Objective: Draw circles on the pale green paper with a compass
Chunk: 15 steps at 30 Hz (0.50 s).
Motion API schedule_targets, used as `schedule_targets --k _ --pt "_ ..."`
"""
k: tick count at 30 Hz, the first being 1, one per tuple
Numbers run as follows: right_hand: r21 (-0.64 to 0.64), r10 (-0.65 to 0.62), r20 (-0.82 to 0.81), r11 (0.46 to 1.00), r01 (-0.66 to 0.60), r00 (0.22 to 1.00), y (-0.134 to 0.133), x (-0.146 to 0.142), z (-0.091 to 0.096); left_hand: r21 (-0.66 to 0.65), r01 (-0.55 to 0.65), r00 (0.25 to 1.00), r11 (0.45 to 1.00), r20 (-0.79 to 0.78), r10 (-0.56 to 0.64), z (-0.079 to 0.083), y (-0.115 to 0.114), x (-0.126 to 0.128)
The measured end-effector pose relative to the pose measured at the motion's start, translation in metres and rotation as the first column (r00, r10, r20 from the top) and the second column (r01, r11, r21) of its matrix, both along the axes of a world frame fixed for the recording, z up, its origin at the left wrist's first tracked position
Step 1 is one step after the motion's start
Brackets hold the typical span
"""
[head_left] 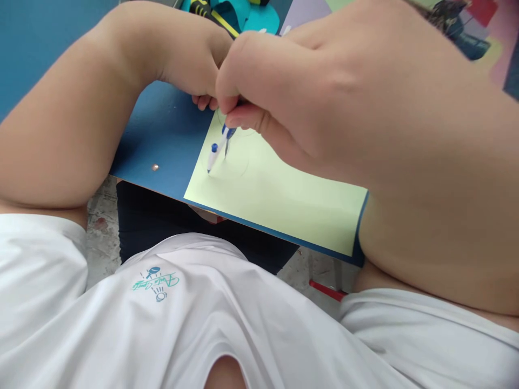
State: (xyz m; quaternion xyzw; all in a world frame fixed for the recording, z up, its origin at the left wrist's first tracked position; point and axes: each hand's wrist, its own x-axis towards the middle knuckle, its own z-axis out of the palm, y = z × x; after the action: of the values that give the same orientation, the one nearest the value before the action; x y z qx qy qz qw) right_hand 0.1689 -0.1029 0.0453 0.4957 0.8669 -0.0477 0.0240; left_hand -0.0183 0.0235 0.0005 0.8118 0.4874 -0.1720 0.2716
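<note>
Fingers (pixel 242 116) of the right hand (pixel 308 92) are closing in a tight pinch, thumb against forefinger, and are gripping the top of a compass (pixel 213 152), just left of the middle of the frame. Its handle is hiding behind the fingertips, while its two legs are showing below, slightly spread and leaning. The metal needle is pointing down at a sheet of pale green paper (pixel 284 200), and the white leg with the blue knob is standing to its left, its tip at or very near the paper. Faint curved lines are showing around them.

Toward the upper middle, the left hand (pixel 194 56) is bending inward with its fingers curled near the paper's upper left edge. The right hand is covering part of it, so whether it is holding anything I cannot tell.

Judging by its looks, the compass is light and stiff, with a sharp needle and legs likely to splay under pressure; the small top is the best place for holding it. The paper is looking thin and prone to sliding on the smooth blue table (pixel 162 129), so flat fingers near an edge would be suiting it. At the top, a teal item (pixel 261 19) is lying beyond the hands.
</note>
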Motion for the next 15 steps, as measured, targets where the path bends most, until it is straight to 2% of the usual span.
schedule_targets --k 2,6,10,13,15 --pt "-0.012 0.025 -0.024 1.000 -0.025 0.999 0.001 -0.002 -0.001 0.084 -0.005 1.000 0.996 0.004 0.005 0.000 -0.001 0.000" --pt "-0.077 0.065 -0.165 0.994 -0.078 0.984 0.005 -0.004 -0.007 0.055 -0.023 1.000 0.998 0.010 0.023 0.000 -0.003 0.001" --pt "-0.143 0.049 -0.273 0.985 -0.091 0.961 0.007 -0.008 -0.009 0.055 0.039 0.998 0.998 0.054 -0.042 -0.003 0.001 0.000" --pt "-0.149 0.037 -0.271 0.986 -0.079 0.962 0.008 -0.009 -0.009 0.070 0.092 0.989 0.993 0.108 -0.099 -0.007 0.007 -0.002" --pt "-0.117 0.041 -0.224 0.991 -0.069 0.974 0.010 -0.005 -0.011 0.085 0.083 0.990 0.993 0.110 -0.092 -0.011 0.010 -0.003"
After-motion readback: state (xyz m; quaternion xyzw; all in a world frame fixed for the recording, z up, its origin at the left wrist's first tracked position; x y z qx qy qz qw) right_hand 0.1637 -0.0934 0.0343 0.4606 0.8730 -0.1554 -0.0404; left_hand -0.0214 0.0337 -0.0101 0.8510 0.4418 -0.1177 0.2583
